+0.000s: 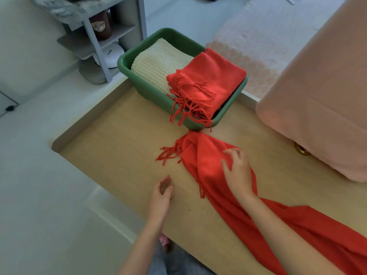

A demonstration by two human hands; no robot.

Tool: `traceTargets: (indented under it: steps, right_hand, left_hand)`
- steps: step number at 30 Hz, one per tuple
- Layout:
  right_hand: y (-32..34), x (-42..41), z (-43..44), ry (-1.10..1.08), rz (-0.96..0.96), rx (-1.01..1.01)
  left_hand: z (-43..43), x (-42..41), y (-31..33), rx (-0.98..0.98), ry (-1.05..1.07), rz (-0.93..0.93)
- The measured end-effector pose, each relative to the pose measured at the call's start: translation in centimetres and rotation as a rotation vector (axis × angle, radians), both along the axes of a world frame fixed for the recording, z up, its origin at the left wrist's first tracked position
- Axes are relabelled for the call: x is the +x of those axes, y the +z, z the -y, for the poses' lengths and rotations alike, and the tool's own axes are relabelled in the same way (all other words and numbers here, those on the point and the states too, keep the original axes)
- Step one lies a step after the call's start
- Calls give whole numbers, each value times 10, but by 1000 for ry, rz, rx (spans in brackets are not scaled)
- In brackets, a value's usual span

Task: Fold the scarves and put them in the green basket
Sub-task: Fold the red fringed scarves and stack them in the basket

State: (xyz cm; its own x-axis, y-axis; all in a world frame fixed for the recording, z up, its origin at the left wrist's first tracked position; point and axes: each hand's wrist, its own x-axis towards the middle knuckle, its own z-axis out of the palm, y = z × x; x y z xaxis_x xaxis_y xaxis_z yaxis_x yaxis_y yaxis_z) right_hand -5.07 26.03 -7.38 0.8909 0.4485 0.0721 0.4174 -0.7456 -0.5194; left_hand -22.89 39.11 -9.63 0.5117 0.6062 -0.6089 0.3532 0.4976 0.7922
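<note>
I judged the job well along but not finished. My left hand point(161, 192) hung just above the desk point(119, 145), its grip loose and half spread, holding nothing. Beyond it the green basket point(127, 62) stood at the far edge of the desk with two scarves already in it: a cream knitted scarf point(156, 62) lay folded on the left side, and a folded red scarf point(208, 76) lay over the right side, its fringe spilling over the near rim. One piece was left, as far as I could see: a long red scarf point(297, 225) lay unfolded on the desk, its fringed end bunched just in front of the basket and the rest running off toward the lower right. My right hand point(237, 171) rested on it near that end, grip spread with the fingers bent onto the cloth; I could not tell whether they pinched any. It needed straightening, folding and a place in the basket. The desk was pale wood with a raised grey border. To its left lay a pale floor point(29, 175) and a grey shelf point(95, 36) with a brown jar point(100, 24); to the right a lacy cover point(248, 56) and a big pink cloth point(317, 96) draped onto the desk.
</note>
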Motion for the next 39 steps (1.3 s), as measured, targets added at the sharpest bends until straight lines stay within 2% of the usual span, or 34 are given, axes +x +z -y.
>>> traceTargets:
  steps: [3, 6, 8, 10, 12, 14, 16, 18, 21, 25, 33, 36, 39]
  right_hand:
    - [-10, -44, 14, 145, -16, -87]
    - [-22, -65, 25, 133, -114, -175]
    - [-28, -62, 29, 92, -101, -183]
    - [-28, -56, 29, 53, -93, -130]
    - [-25, -51, 27, 13, -177, 4]
    - [-18, -47, 25, -60, -241, 129]
    - [-10, -43, 27, -137, -280, 222]
    - [-5, -38, 31, -143, -290, 243]
    - [-10, -36, 35, 33, -336, 142]
    - [-30, -46, 36, 405, -320, -181]
    - [-38, -47, 49, 611, -255, -247]
    - [-29, -43, 36, 565, -300, -180]
    - [-21, -29, 1, 319, -233, 12]
  left_hand:
    - [6, 22, -1, -2, -39, -13]
    - [9, 45, -2, -78, -29, 8]
    - [10, 58, -4, -90, -34, 19]
    - [10, 71, -5, -141, -27, 23]
    - [10, 82, -5, -251, 24, 35]
    - [7, 88, 3, -420, 92, 116]
    - [3, 84, 12, -500, 144, 178]
    - [-2, 69, 17, -490, 201, 187]
    - [-11, 36, 18, -461, 274, 168]
    - [-21, -4, 20, -483, 354, 133]
    - [-65, -43, 19, -307, 505, 264]
    - [-74, -47, 25, -362, 524, 287]
    - [-76, -47, 25, -463, 461, 199]
